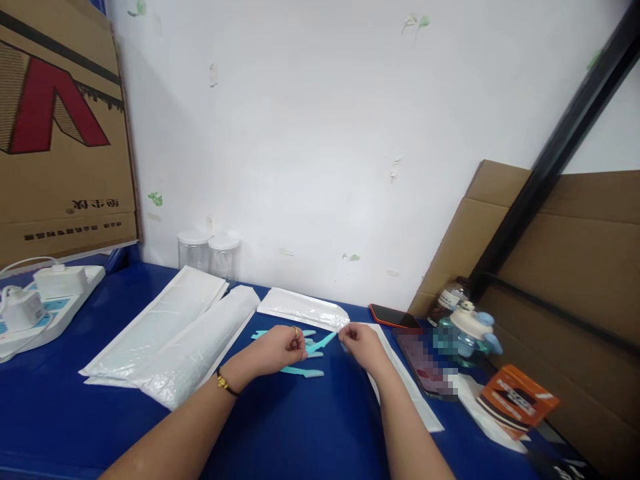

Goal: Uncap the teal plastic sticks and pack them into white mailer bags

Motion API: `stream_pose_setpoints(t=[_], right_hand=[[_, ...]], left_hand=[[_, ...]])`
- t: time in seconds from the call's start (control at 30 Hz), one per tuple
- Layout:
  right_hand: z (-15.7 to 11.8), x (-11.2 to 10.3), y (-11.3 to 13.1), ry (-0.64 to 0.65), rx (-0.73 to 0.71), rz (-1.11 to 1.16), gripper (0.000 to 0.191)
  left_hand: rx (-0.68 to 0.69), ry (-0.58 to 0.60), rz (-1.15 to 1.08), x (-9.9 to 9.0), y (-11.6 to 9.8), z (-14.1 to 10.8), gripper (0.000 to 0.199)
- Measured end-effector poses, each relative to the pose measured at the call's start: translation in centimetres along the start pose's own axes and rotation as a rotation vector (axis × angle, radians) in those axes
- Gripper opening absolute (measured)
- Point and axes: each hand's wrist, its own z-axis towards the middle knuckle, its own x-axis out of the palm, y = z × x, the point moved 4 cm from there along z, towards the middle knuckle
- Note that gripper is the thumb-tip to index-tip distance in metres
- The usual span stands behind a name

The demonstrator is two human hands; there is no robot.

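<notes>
My left hand [277,350], with a ring and a dark bracelet, is closed in a pinch at one end of a slim turquoise plastic stick [323,343]. The stick slants up toward my right hand [364,343]. That hand's fingertips are pressed together close to the stick's far tip; whether anything is between them is hidden. More turquoise sticks [309,373], with one end wider and flat, lie on the blue table [300,433] under and beside my left hand. Behind the hands lies a white glossy pouch [303,307].
Large white pouches [155,320] lie overlapped on the left, beside a power strip [95,280]. Clear jars [193,252] stand by the wall. At right are another pouch [425,410], phones [395,316], a teal bottle [465,337] and an orange box [517,400].
</notes>
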Motion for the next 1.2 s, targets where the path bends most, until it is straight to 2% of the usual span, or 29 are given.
stream_pose_setpoints(t=[0.13,0.2,0.3,0.63,0.77,0.83,0.93,0.97,1.03,1.2], right_hand=[[0.0,-0.7,1.0,-0.081,-0.001,0.723,0.029],[-0.2,-0.7,1.3,-0.052,0.011,0.875,0.031],[-0.5,-0.6,1.8,-0.006,0.026,0.929,0.032],[-1.2,0.6,2.9,0.137,0.01,0.911,0.028],[-1.6,1.0,3.0,0.224,0.054,0.758,0.017],[-1.8,1.7,2.8,0.304,0.083,0.626,0.01],[-1.6,2.8,2.0,0.354,0.092,0.452,0.005],[-1.5,3.1,1.8,0.343,0.088,0.4,0.007],[-1.1,3.0,1.4,0.264,0.071,0.301,0.012],[-0.7,0.0,1.8,-0.094,-0.039,0.229,0.021]], left_hand=[[-0.019,-0.002,-0.024,-0.2,0.1,0.0,0.025],[-0.02,-0.006,-0.024,-0.2,0.2,0.0,0.026],[-0.011,-0.009,-0.028,-0.3,0.3,0.1,0.025],[-0.004,-0.074,-0.014,-0.4,0.1,0.4,0.028],[-0.019,-0.028,0.122,-0.4,0.4,0.1,0.032],[-0.028,-0.03,0.249,-0.6,1.1,-0.1,0.048],[-0.09,-0.011,0.433,-0.7,2.6,-0.1,0.102],[-0.116,0.014,0.47,-0.7,2.9,-0.1,0.112],[-0.137,0.044,0.511,-0.7,3.2,-0.1,0.113],[-0.071,-0.019,0.605,-0.4,1.8,0.2,0.065]])
